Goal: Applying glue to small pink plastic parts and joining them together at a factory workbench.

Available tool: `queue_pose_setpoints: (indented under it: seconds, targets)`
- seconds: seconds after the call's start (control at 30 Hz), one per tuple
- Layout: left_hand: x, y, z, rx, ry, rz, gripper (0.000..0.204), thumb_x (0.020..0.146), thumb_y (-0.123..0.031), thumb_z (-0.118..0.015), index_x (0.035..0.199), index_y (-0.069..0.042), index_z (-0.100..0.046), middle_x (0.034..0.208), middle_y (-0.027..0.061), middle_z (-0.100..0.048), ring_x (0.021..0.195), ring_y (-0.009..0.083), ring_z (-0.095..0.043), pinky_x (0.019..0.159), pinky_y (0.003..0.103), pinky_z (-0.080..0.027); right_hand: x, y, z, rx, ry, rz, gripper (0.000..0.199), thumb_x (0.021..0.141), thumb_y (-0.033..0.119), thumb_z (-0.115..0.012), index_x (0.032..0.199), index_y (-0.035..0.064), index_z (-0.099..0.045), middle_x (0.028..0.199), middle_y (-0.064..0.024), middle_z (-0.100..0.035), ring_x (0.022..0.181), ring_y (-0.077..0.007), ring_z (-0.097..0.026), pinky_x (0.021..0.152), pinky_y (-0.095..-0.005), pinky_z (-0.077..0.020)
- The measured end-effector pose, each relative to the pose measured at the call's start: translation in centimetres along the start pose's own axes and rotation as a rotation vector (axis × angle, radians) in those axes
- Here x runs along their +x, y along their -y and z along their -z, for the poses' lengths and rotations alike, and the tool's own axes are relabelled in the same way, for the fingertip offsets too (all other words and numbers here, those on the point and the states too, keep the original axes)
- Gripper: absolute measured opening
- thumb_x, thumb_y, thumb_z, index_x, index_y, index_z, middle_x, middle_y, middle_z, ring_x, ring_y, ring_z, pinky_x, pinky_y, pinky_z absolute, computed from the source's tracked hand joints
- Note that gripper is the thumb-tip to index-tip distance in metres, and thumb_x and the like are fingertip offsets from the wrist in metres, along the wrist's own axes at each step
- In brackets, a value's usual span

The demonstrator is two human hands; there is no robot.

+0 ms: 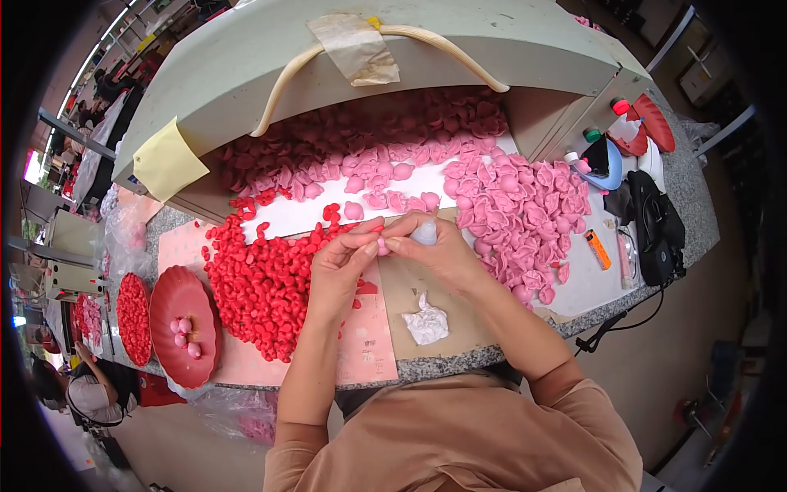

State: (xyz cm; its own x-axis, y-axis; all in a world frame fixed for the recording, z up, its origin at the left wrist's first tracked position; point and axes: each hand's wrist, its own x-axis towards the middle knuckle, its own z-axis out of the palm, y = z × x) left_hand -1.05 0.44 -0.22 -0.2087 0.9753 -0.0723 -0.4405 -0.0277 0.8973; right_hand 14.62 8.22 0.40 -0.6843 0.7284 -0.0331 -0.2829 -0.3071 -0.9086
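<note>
i had both hands up over the middle of the bench [455, 359], fingertips meeting. the fingers [351, 240] of my left hand [334, 266] were pinched on a small pink piece [383, 247], and those of my right hand [449, 252] were closed on it from the other side. a translucent whitish object [425, 233] sat in my right hand too, partly covered, so i could not tell quite what it was. under my wrists lay a tan sheet [403, 283], with a crumpled white tissue [427, 321] on it between my forearms. to the left a heap of small red pieces [266, 287] spread over a pink sheet [367, 344], and beyond it stood a red scalloped dish [182, 287] holding a few pink balls [185, 326]. to the right was a pile of pink petal-shaped pieces [525, 217], with more pink pieces [361, 156] ahead of me under the grey hood [475, 61]. past the right pile lay an orange lighter-shaped thing [598, 249] and, near the edge, a black bag [658, 230]. off to the far left, another person [90, 394] was partly in view.
</note>
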Motion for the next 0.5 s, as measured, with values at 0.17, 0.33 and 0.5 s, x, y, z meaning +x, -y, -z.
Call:
queue_pose_setpoints:
  seconds: [0.17,0.33,0.5]
  targets:
    - [0.08,0.10,-0.11,0.006,-0.004,-0.004,0.011,0.085,0.000,-0.060,0.095,-0.002,-0.064,0.121,0.0136,-0.055,0.107,0.0162,-0.055,0.096,0.030,-0.041,0.04,-0.14,0.10,-0.007,-0.005,0.011,0.009,0.085,0.004,-0.061,0.093,0.0002,-0.061,0.094,-0.0057,-0.062,0.089,-0.0117,-0.059,0.083,-0.0254,-0.0465]
    - [0.56,0.34,-0.32,0.002,0.002,0.003,0.011,0.084,0.000,-0.060,0.095,-0.002,-0.064,0.121,0.0130,-0.056,0.106,0.0161,-0.055,0.095,0.029,-0.042,0.23,-0.39,0.69,-0.021,-0.007,0.044,0.010,0.086,0.004,-0.059,0.094,-0.0007,-0.060,0.093,-0.0072,-0.063,0.087,-0.0118,-0.060,0.081,-0.0243,-0.0481]
    - [0.26,-0.28,0.30,0.056,-0.018,-0.028,0.012,0.086,0.000,-0.057,0.096,-0.001,-0.062,0.123,0.0152,-0.054,0.107,0.0189,-0.056,0.094,0.032,-0.044,0.71,-0.16,-0.20,0.027,0.010,-0.009,0.010,0.084,0.005,-0.062,0.093,0.0013,-0.062,0.095,-0.0049,-0.061,0.090,-0.0114,-0.057,0.084,-0.0257,-0.0453]
